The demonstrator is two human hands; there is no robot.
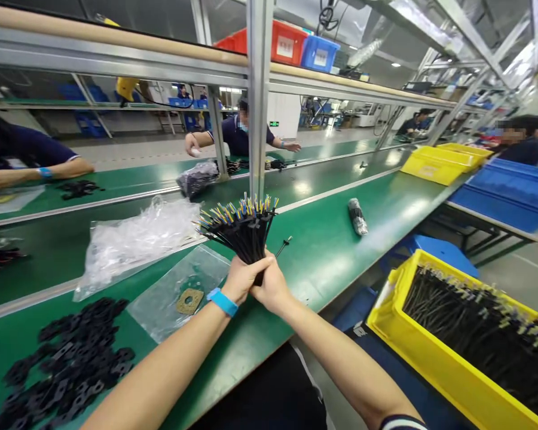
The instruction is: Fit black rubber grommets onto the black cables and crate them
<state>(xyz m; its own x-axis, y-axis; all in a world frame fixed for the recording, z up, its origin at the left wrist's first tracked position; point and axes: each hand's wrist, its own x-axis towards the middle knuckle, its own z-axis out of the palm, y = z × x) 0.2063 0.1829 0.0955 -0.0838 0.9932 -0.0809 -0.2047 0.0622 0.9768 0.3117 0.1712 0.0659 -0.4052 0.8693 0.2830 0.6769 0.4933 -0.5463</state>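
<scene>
A thick bundle of black cables (246,236) stands upright in front of me, its coloured wire ends fanned out at the top. My left hand (243,278) is closed around the lower part of the bundle, with a blue band on the wrist. Pressed against it from the right, my right hand (271,283) also grips the bundle. The cables' lower ends are hidden by the hands. One loose cable (284,246) lies on the green bench just beyond my right hand. Under my left forearm is a clear plastic bag (161,304) with a tan flat piece (189,301) on it.
Black flat parts (72,364) are heaped at the left. Behind them lies a clear plastic bag pile (134,239). A wrapped roll (357,216) rests on the bench (318,257). A yellow bin (385,304) of cables stands at right. A metal post (257,95) rises ahead; co-workers sit opposite.
</scene>
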